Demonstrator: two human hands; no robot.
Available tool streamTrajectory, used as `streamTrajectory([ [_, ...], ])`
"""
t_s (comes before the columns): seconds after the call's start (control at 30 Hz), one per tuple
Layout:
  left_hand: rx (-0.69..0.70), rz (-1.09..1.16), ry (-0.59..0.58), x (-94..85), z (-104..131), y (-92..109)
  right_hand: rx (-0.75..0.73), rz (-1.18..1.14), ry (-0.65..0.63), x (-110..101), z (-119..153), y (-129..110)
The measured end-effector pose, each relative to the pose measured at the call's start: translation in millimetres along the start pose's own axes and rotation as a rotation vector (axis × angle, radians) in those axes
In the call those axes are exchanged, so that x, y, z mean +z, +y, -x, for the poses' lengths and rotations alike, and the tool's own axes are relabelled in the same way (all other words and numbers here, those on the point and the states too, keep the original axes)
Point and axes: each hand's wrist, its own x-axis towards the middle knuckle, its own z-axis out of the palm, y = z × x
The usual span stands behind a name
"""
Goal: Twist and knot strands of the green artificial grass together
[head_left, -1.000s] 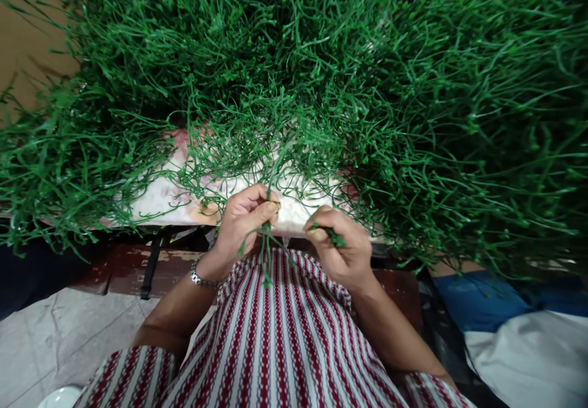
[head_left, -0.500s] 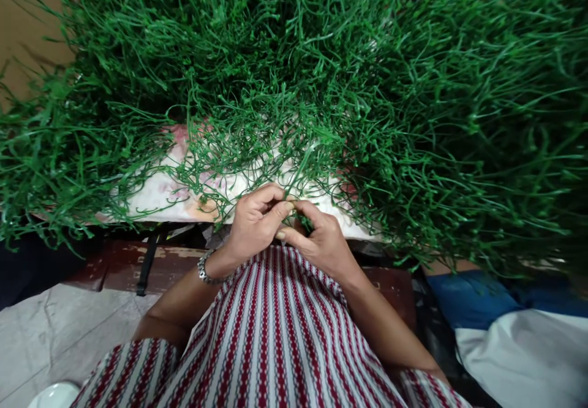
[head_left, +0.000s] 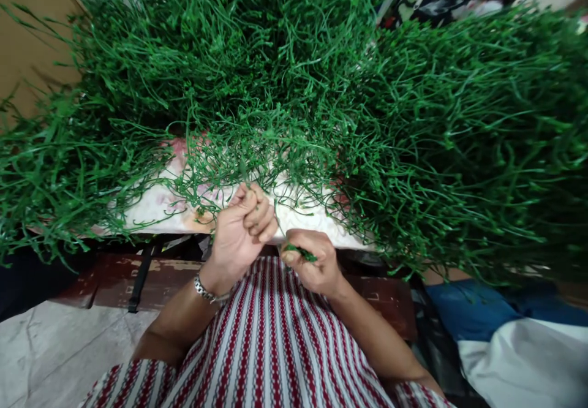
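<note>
My left hand [head_left: 243, 227] is closed, thumb and index finger pinching a thin green stem [head_left: 244, 172] whose top points up and away. My right hand [head_left: 315, 260] makes a fist to the right and slightly nearer to me. A small clump of green stem ends [head_left: 301, 252] pokes out of that fist. One thin strand runs from the fist up toward my left fingers; its far end is hidden. Both hands hover at the near edge of a flowered cloth [head_left: 151, 206] with loose green stems [head_left: 220, 151] scattered over it.
Large tangled heaps of knobby-tipped green stems [head_left: 459, 126] lie ahead and to both sides. A worn reddish-brown wooden beam [head_left: 179, 276] with a black strap [head_left: 141, 279] runs below the cloth. Blue and white fabric [head_left: 528, 347] is at the right, a tan panel [head_left: 32, 34] at upper left.
My hands were together over a stem and have moved apart. The left turned upward with its fingers curled; the right closed into a fist and came nearer. The view tilted slightly.
</note>
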Motion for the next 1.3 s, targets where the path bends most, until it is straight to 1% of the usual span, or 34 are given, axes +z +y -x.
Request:
streamTrajectory([
  [0.03, 0.018, -0.020, -0.007, -0.7, -0.3, 1.7, -0.005, 0.007, -0.025, -1.5, 0.5, -2.2],
  [0.1, 0.019, -0.153, -0.053, -4.5, 1.2, 3.6, -0.010, 0.067, -0.079, -10.2, 1.2, -8.6],
  [0.13, 0.005, -0.255, -0.080, -7.3, 3.3, 4.4, -0.016, 0.117, -0.090, -17.6, 1.4, -13.1],
  [0.2, 0.005, -0.498, -0.113, -12.7, 10.9, 8.5, -0.047, 0.225, -0.065, -37.3, 2.1, -23.9],
  [0.27, 0.097, -0.781, -0.132, -16.5, 21.9, 18.7, -0.070, 0.326, 0.007, -59.2, 3.6, -35.6],
  [0.33, 0.231, -1.059, -0.210, -17.9, 33.5, 34.6, -0.066, 0.404, 0.088, -77.6, 5.2, -44.9],
  [0.37, 0.309, -1.156, -0.270, -17.8, 38.2, 43.3, -0.058, 0.434, 0.120, -84.1, 5.6, -47.9],
  [0.43, 0.412, -1.295, -0.316, -17.1, 43.7, 58.1, -0.051, 0.465, 0.174, -91.0, 4.9, -49.7],
  [0.47, 0.425, -1.362, -0.320, -16.9, 44.2, 63.0, -0.052, 0.459, 0.188, -91.5, 3.8, -48.8],
  [0.53, 0.393, -1.490, -0.320, -17.8, 41.8, 67.0, -0.036, 0.435, 0.210, -88.2, 0.3, -44.3],
  [0.6, 0.348, -1.582, -0.359, -21.2, 38.1, 65.1, 0.008, 0.424, 0.263, -82.2, -4.3, -38.1],
  [0.7, 0.314, -1.659, -0.416, -31.0, 36.4, 60.5, 0.109, 0.446, 0.376, -73.4, -12.9, -28.8],
  [0.77, 0.292, -1.712, -0.456, -38.8, 38.3, 59.9, 0.142, 0.496, 0.402, -68.1, -20.1, -23.5],
  [0.8, 0.282, -1.729, -0.478, -42.6, 39.6, 60.4, 0.143, 0.534, 0.395, -65.1, -24.2, -20.9],
  [0.87, 0.261, -1.735, -0.518, -48.8, 42.1, 61.6, 0.123, 0.608, 0.342, -57.9, -32.4, -15.0],
  [0.97, 0.241, -1.711, -0.562, -55.3, 44.4, 60.9, 0.101, 0.709, 0.204, -45.7, -42.5, -3.8],
  [1.03, 0.233, -1.719, -0.597, -59.2, 45.3, 57.9, 0.122, 0.784, 0.115, -39.2, -46.2, 3.5],
  [1.1, 0.217, -1.754, -0.622, -64.3, 46.9, 54.0, 0.153, 0.829, 0.078, -35.6, -47.0, 7.8],
  [1.17, 0.195, -1.802, -0.598, -70.3, 50.0, 50.8, 0.143, 0.827, 0.096, -34.5, -45.2, 7.9],
  [1.2, 0.190, -1.827, -0.556, -73.2, 52.2, 49.9, 0.117, 0.815, 0.114, -34.6, -43.4, 6.6],
  [1.3, 0.204, -1.871, -0.354, -78.4, 59.4, 51.6, 0.003, 0.772, 0.148, -34.6, -34.9, -0.1],
])
